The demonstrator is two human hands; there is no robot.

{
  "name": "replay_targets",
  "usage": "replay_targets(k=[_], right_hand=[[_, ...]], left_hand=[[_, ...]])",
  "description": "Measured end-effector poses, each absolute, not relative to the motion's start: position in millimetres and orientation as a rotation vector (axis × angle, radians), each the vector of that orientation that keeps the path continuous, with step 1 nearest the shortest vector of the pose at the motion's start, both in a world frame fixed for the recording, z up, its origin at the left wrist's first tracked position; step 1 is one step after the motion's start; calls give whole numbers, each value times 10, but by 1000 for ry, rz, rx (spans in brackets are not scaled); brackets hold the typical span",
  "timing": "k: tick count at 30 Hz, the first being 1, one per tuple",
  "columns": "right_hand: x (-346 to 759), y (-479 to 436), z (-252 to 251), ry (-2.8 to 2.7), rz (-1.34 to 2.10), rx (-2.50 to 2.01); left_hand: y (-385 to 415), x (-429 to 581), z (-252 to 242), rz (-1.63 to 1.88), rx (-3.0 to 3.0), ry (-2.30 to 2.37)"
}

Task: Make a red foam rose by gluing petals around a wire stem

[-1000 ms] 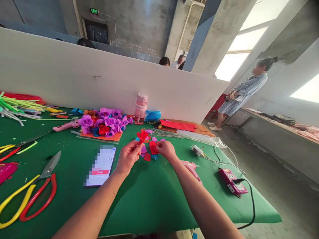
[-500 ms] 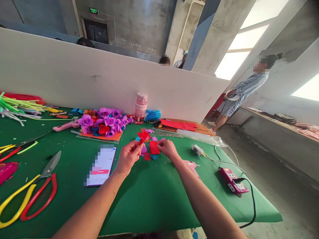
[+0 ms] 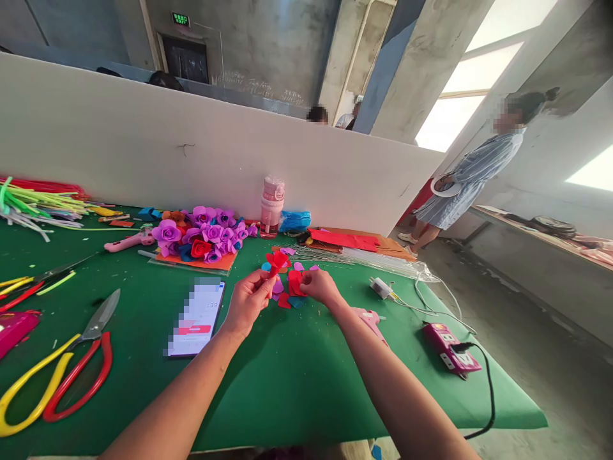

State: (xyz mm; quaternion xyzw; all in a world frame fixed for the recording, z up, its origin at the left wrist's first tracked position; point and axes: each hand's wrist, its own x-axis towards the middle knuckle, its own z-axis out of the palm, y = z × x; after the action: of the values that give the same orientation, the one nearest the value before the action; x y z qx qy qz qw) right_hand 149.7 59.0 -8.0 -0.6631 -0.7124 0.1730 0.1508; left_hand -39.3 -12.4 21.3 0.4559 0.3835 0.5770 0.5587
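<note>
My left hand [image 3: 249,300] is closed in a pinch around the base of a small red flower [image 3: 276,260], held upright above the green table. Just to its right, my right hand [image 3: 322,286] has its fingers pressed together at the right edge of a stack of red petal pieces [image 3: 295,281]. The fingertips partly cover that edge. Loose purple, blue and red petals [image 3: 284,300] lie about both hands. Behind my right forearm a pink glue gun [image 3: 371,322] is partly hidden.
Finished purple and red flowers [image 3: 211,233] lie at the back left, near a pink bottle [image 3: 272,207]. A phone [image 3: 198,319] and large scissors [image 3: 96,326] are at left. A plug [image 3: 382,287] and pink power box [image 3: 450,348] with cables lie right. A person [image 3: 479,169] stands beyond.
My right fingers have moved slightly left, onto the edge of the red petal stack. My left hand holds the red flower much as before. The standing person has shifted slightly right in view.
</note>
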Motion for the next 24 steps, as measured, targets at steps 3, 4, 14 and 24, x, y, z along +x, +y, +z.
replay_targets(k=[3,4,14,24], right_hand=[[1545,594,-75,-1995,578,-1858],[1559,596,-75,-1974,610,-1842],[1676,600,-32,-1664,950,-1651],[1458,122,40,-1138,1760,-897]], left_hand=[[-128,-390,220,1354,1073,899],[-128,-389,218,1351,1073,898],[-124,-396,189,1336,1077,907],[-140,-410,251,1225,1075,1038]])
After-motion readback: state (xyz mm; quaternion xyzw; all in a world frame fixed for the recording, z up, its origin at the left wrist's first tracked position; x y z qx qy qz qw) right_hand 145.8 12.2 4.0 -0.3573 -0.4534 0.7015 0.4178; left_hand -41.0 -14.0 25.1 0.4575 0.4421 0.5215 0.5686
